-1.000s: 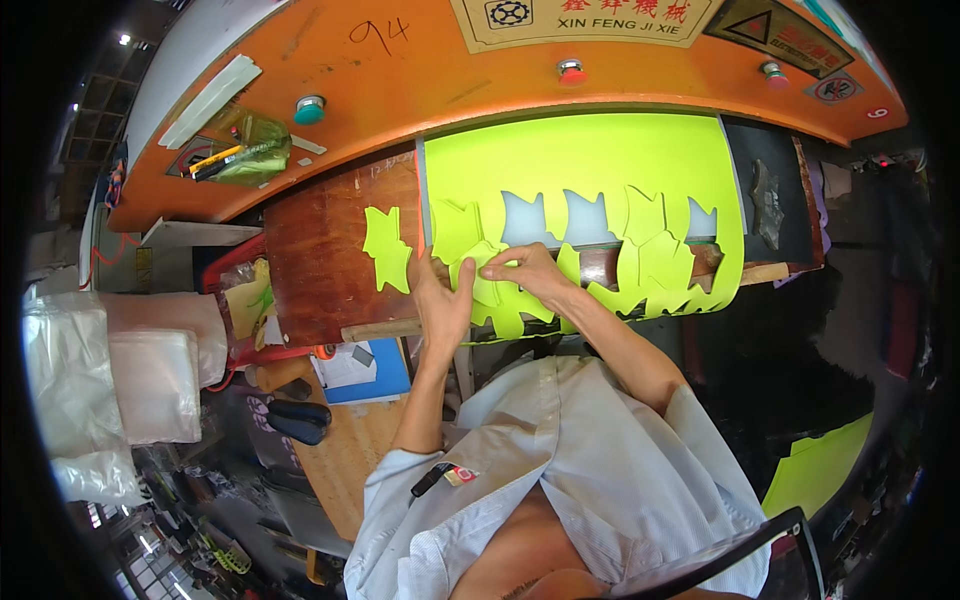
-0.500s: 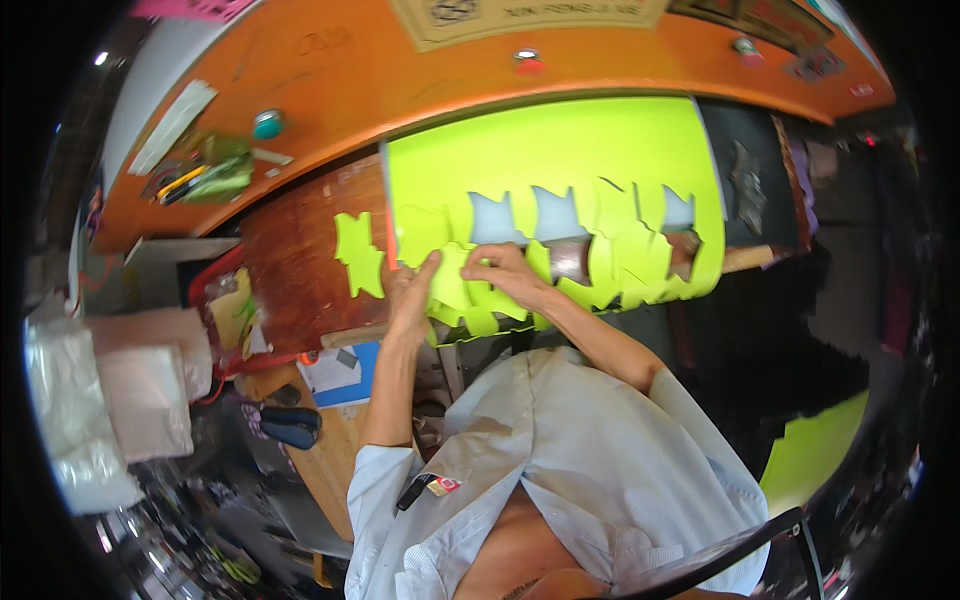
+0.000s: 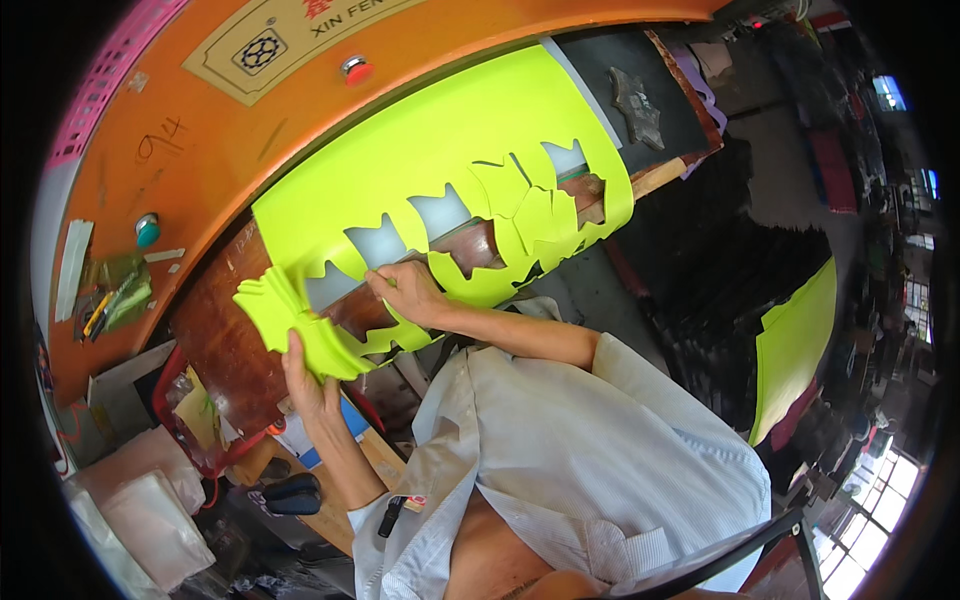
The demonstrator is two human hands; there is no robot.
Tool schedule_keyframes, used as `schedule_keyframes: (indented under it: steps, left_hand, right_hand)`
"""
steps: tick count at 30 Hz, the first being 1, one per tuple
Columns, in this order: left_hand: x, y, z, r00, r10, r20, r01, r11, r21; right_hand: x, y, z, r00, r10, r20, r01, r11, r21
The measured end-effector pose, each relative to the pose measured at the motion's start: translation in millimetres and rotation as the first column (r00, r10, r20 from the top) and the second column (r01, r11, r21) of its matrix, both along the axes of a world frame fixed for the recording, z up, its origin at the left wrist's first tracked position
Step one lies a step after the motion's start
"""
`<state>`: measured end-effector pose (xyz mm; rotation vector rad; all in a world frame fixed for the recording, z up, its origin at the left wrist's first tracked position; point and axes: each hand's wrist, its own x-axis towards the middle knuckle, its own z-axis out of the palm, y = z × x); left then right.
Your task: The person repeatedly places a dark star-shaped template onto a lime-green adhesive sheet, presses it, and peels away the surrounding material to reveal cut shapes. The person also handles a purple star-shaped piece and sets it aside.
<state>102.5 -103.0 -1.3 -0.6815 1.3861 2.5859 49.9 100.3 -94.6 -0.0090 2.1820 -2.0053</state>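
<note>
A big neon-yellow sheet (image 3: 440, 150) lies on the bed of an orange cutting press (image 3: 230, 130), with several shaped holes cut along its near edge. My left hand (image 3: 305, 380) grips a stack of yellow cut-out pieces (image 3: 290, 320) at the sheet's left corner. My right hand (image 3: 405, 290) pinches the sheet's cut edge just right of that stack, fingers closed on the material. More loose cut shapes (image 3: 530, 215) still sit in the sheet further right.
A brown wooden cutting board (image 3: 215, 345) shows under the sheet. A dark metal cutting die (image 3: 635, 100) lies on a black mat at the back right. Another yellow sheet (image 3: 795, 340) hangs at right. Plastic bags (image 3: 140, 500) and tools sit at left.
The view has swung, so the press and sheet now sit tilted. My left hand has gathered the cut pieces into a stack; my right hand has moved left along the cut edge.
</note>
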Motion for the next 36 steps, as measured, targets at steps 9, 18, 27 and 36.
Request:
schedule_keyframes:
  steps: [9,18,27,36]
  left_hand:
    - [-7,14,-45,0.961,-0.055,0.271,0.072,0.996,-0.051]
    - [-21,41,-46,0.914,0.115,0.390,-0.004,0.962,-0.274]
    - [15,8,-17,0.968,-0.009,0.250,-0.013,0.996,0.088]
    - [13,20,-49,0.964,-0.004,0.266,0.127,0.884,-0.449]
  right_hand:
    - [19,7,38,0.962,0.130,-0.241,-0.030,0.925,0.380]
    - [-123,-38,52,0.794,0.171,-0.583,0.050,0.938,0.343]
    - [-132,-66,10,0.713,0.263,-0.650,0.126,0.864,0.488]
    - [-143,-91,24,0.674,0.511,-0.533,-0.004,0.724,0.689]
